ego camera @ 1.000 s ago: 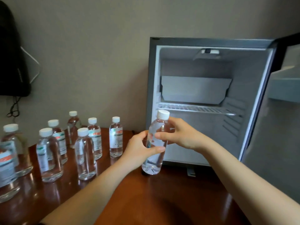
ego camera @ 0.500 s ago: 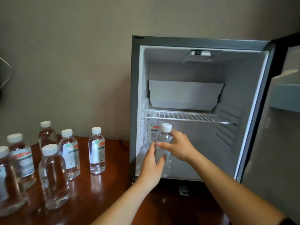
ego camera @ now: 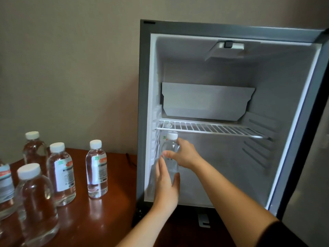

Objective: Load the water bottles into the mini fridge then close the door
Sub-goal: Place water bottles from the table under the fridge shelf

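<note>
No legible text: print on the bottle labels (ego camera: 62,172) too blurred.

A single wide-angle camera worn on the person's head looks forward and slightly downward, close enough that the open mini fridge (ego camera: 204,72) fills the right half of the frame. The wooden tabletop (ego camera: 115,211) and its standing water bottles (ego camera: 96,168) run off the lower left edge.
</note>
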